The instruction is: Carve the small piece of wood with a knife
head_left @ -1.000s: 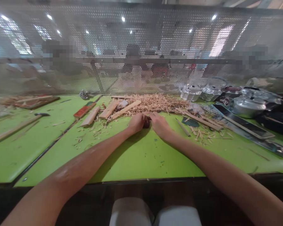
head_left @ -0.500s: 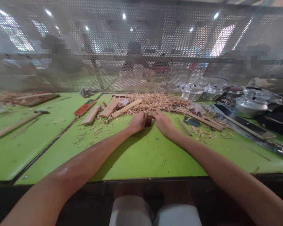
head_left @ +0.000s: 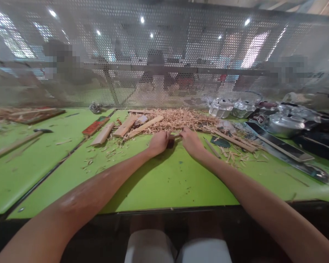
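In the head view my left hand [head_left: 159, 143] is closed near the middle of the green table, its fingertips on one end of a thin pale wood strip [head_left: 176, 137]. My right hand [head_left: 191, 141] pinches the strip's other end, a short gap away. Something dark shows below the left fingers; I cannot make out whether it is a thing or shadow. Just behind both hands lies a heap of wood shavings [head_left: 181, 118]. A thin grey pencil-like rod [head_left: 211, 147] rests to the right of my right hand.
Left of the heap lie wood blocks [head_left: 102, 134] and a red-orange block [head_left: 95, 126]. A hammer [head_left: 22, 143] is at far left. Foil-like silver containers [head_left: 285, 122] and a long dark-faced board [head_left: 279, 140] stand right. A perforated metal screen [head_left: 164, 80] closes the back; people sit beyond.
My hands have drawn slightly apart, and the pale strip now shows between them. The whole view has shifted a little, moving the table things leftward.
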Available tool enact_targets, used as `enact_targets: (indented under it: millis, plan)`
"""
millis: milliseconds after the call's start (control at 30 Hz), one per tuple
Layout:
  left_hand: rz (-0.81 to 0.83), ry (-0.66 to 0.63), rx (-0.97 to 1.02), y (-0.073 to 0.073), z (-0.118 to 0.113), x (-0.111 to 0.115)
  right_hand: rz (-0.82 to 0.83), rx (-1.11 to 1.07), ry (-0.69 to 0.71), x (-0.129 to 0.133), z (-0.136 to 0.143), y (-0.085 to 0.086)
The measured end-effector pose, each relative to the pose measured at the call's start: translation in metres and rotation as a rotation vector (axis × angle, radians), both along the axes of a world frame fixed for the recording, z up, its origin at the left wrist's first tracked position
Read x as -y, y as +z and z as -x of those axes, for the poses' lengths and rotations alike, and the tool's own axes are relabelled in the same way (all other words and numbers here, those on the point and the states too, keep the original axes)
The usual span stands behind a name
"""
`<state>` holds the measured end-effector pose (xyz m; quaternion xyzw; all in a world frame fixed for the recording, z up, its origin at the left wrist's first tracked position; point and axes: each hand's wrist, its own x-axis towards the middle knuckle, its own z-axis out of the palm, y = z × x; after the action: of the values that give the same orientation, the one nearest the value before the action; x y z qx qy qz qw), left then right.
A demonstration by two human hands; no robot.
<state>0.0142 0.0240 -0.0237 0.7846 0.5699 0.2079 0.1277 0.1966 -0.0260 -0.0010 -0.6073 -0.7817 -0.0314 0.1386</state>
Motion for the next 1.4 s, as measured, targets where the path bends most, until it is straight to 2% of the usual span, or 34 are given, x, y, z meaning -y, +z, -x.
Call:
enact_targets:
  millis: [167, 333, 533, 733, 933, 1067, 1133, 1300, 1400]
  plan:
    - [0.017, 0.014, -0.012, 0.002, -0.002, 0.002, 0.044, 0.000, 0.055, 0.006, 0.014, 0.001]
    - [0.006, 0.008, -0.034, 0.001, -0.004, 0.001, 0.038, -0.062, -0.014, 0.001, 0.010, 0.005]
    - [0.011, 0.003, -0.031, 0.000, -0.003, 0.001, 0.036, -0.057, 0.055, 0.005, 0.015, 0.003]
    - [0.012, 0.003, -0.028, 0.001, -0.004, 0.001, 0.062, -0.056, -0.033, 0.004, 0.016, 0.006]
    - [0.031, -0.003, -0.033, 0.005, -0.003, 0.004, 0.048, -0.056, 0.052, 0.006, 0.015, 0.002]
    - [0.024, -0.029, -0.051, 0.008, -0.003, 0.006, 0.048, -0.076, -0.039, 0.000, 0.002, 0.004]
    - [0.024, -0.025, -0.071, 0.008, -0.002, 0.006, 0.048, -0.085, -0.030, -0.001, 0.000, 0.002]
    - [0.053, -0.026, -0.108, 0.010, -0.002, 0.009, 0.013, -0.150, 0.106, -0.005, 0.003, -0.015]
    - [0.047, -0.033, -0.140, 0.013, -0.003, 0.011, -0.029, -0.183, 0.080, -0.016, -0.004, -0.019]
